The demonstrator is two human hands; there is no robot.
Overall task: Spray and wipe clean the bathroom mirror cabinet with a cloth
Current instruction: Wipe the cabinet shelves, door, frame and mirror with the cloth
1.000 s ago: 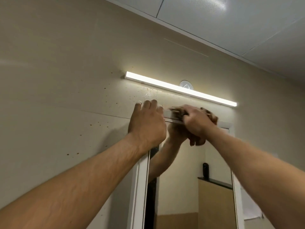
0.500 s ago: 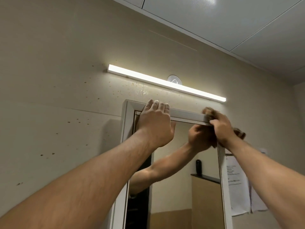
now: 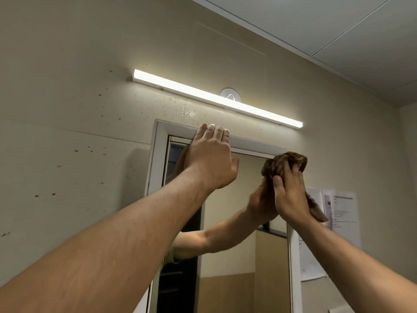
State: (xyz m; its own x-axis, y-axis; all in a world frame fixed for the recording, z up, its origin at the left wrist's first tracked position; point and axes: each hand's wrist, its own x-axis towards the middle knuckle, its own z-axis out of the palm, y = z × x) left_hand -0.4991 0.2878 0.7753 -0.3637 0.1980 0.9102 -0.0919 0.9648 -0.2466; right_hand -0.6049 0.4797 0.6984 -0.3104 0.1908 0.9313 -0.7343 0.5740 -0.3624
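Wiping the top corner: left hand (image 3: 211,159) lies flat on the top rail of the mirror cabinet (image 3: 252,145), fingers straight and pressing, apparently to steady it; right hand (image 3: 290,195) grasps a bunched brown cloth (image 3: 284,161) against the upper right corner of the mirror (image 3: 228,260); the cloth looks soft and light, best held as a wad in the palm (a loose end hangs beside the wrist); the glass is probably smooth and fragile, so brace on the frame

Clearance above the cabinet frame (image 3: 255,146)
Bare wall (image 3: 252,126) separates it from the light bar (image 3: 216,99) above. The left hand (image 3: 211,159) lies across its left part; the right hand (image 3: 290,195), gripping a cloth (image 3: 284,162), covers the right corner.
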